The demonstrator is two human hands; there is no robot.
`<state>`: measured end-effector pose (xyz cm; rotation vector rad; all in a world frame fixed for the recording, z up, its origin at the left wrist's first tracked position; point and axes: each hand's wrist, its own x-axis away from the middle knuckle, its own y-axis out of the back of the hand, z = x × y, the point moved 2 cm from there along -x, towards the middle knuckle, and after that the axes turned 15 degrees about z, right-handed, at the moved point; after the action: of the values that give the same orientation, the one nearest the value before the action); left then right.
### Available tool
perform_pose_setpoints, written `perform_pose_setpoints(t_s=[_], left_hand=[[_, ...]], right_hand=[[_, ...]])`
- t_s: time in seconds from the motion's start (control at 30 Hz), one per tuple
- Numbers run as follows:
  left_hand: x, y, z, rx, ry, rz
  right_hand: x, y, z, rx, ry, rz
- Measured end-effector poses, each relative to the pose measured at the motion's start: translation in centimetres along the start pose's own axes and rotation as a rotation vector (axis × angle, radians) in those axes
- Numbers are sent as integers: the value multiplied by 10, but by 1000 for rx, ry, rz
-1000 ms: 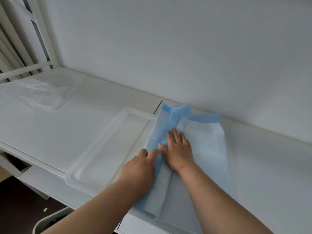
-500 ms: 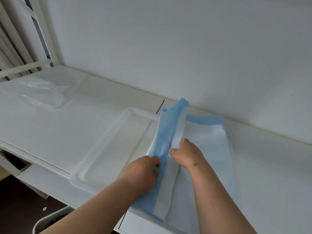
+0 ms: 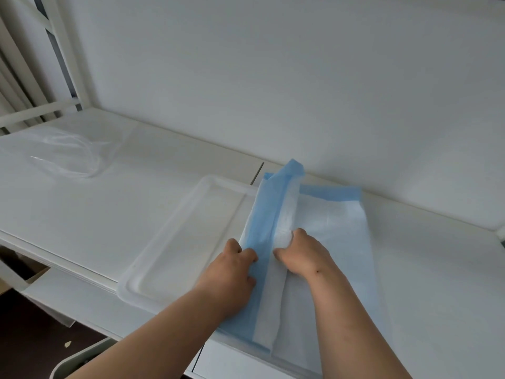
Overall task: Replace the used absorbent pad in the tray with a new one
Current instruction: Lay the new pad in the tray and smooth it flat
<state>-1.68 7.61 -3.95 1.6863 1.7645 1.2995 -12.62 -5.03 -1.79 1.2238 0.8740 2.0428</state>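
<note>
The absorbent pad [image 3: 325,222], blue-backed with a white face, lies partly folded on the white counter [image 3: 109,209], its left portion overlapping the right end of the tray [image 3: 175,242]. Compared with one second ago, when the right hand lay flat on the pad with straight fingers, both hands now pinch folds of it, and the blue flap at the pad's far end stands higher.

The left hand [image 3: 232,272] grips the blue fold with curled fingers. The right hand [image 3: 303,253] grips the white fold just beside it, fingers curled. The two hands are near each other but apart.

The pad's far edge lies close to the wall [image 3: 273,77]; its near edge reaches the counter's near edge. Open counter surface extends to the right of the pad and to the left of the tray.

The tray is translucent white, rectangular, with a raised rim; its uncovered part holds nothing. Its near left corner overhangs the counter edge. A clear plastic bag [image 3: 65,157] lies at far left, well apart from the tray.
</note>
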Motion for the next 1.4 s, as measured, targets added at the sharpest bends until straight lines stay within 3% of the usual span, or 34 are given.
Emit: perform_pose_setpoints(t_s=[0.27, 0.47, 0.63, 0.73, 0.83, 1.03, 1.17, 1.3, 1.4], left_hand=[[4, 6, 0, -62, -60, 6], [12, 27, 8, 0, -52, 132], [29, 50, 26, 609, 2, 208], [39, 63, 48, 846, 6, 251], [43, 75, 70, 968, 95, 242], [47, 82, 110, 750, 293, 129], [40, 82, 112, 668, 291, 103], [32, 77, 111, 758, 250, 12], [29, 78, 113, 499, 262, 0]], right_hand=[[11, -3, 10, -609, 125, 88], [17, 4, 40, -748, 225, 58], [13, -1, 74, -784, 294, -8], [7, -12, 101, -818, 360, -10], [9, -28, 123, -883, 508, 104], [7, -51, 132, -687, 521, 82], [3, -61, 130, -576, 494, 132], [0, -64, 126, -572, 488, 131], [0, -65, 125, -460, 521, 93]])
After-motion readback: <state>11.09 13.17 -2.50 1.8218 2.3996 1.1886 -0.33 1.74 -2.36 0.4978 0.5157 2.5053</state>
